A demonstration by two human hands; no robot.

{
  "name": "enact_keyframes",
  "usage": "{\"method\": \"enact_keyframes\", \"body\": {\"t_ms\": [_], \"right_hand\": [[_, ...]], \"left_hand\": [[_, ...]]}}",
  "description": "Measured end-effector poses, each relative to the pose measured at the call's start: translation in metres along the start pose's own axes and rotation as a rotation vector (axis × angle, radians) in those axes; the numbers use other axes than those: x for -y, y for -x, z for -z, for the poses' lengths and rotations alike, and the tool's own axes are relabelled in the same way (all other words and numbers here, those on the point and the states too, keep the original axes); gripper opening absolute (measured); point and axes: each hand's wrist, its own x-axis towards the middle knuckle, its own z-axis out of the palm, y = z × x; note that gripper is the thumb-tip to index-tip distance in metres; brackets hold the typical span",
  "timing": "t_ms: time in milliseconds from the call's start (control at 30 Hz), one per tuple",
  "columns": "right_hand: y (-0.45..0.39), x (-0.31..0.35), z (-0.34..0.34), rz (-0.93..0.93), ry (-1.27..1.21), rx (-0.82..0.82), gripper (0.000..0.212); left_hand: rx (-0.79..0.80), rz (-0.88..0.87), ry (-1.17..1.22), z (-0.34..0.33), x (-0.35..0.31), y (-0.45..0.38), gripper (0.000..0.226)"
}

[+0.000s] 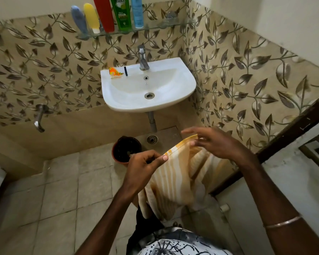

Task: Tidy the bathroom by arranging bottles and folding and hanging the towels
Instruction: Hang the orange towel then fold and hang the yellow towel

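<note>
Item: towel [175, 173], yellow-and-white striped, hanging in front of your body at about 5 o'clock of the view, below the sink [184, 83].

Holding: your left hand [142, 166] pinches the top hem at its left end between thumb and curled fingers. Your right hand [215, 142] sits at the hem's other end, at 3 o'clock from the left; its fingers are spread and nearly straight, the hem lying against them with no firm pinch showing.

Shelf stock: five bottles stand on the glass shelf [155, 27] at 12 o'clock: blue tube [79, 20], yellow tube [91, 17], red bottle [103, 13], green bottle [121, 13], light blue bottle [137, 12].

Risks, as judged:
- The right corner could slip, since that hand looks loose on the cloth; the towel would then swing from your left pinch alone.
- The lower folds hang bunched, so a fold made now would likely come out crooked.
- The dark bucket [126, 150] sits on the floor just beyond your left hand; a dropped edge could land in it or on the tiles.

Hard to make out:
- The towel's lower edge is hidden behind your forearm and shirt.
- The tops of the tall bottles are cut off by the frame.
- No towel rail is visible.
- The orange wrapper [115, 72] and the small dark object beside it on the sink rim cannot be identified.
</note>
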Motion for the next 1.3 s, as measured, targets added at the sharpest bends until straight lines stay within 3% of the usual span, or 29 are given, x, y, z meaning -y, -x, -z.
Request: {"method": "enact_keyframes", "body": {"t_ms": [67, 167, 300, 700, 800, 900, 967, 1067, 1300], "right_hand": [[0.002, 0.015, -0.011, 0.062, -0.059, 0.137, 0.047], [-0.003, 0.027, -0.029, 0.120, 0.051, 0.231, 0.022], [-0.008, 0.026, -0.024, 0.130, 0.136, 0.110, 0.002], [-0.010, -0.018, 0.010, -0.080, 0.111, -0.145, 0.004], [-0.008, -0.015, 0.001, -0.015, 0.020, -0.036, 0.017], [-0.003, 0.002, -0.019, 0.104, -0.152, 0.209, 0.040], [-0.005, 0.011, -0.035, 0.132, -0.109, 0.303, 0.032], [-0.010, 0.014, -0.046, 0.170, -0.015, 0.239, 0.004], [-0.010, -0.001, -0.015, 0.104, -0.021, 0.057, 0.005]], "left_hand": [[0.027, -0.033, -0.009, -0.003, -0.005, -0.003, 0.026], [0.050, -0.070, -0.024, -0.006, -0.010, -0.006, 0.023], [0.048, -0.040, -0.045, -0.003, -0.008, -0.005, 0.033], [0.022, 0.055, -0.033, 0.005, -0.004, 0.003, 0.017], [0.022, 0.046, -0.026, 0.004, -0.006, 0.000, 0.020], [0.044, -0.009, -0.029, 0.000, -0.009, -0.003, 0.028], [0.074, -0.038, -0.046, -0.002, -0.012, -0.005, 0.026], [0.102, -0.040, -0.075, -0.001, -0.013, -0.005, 0.025], [0.042, 0.083, -0.051, 0.011, -0.002, 0.003, 0.026]]}}
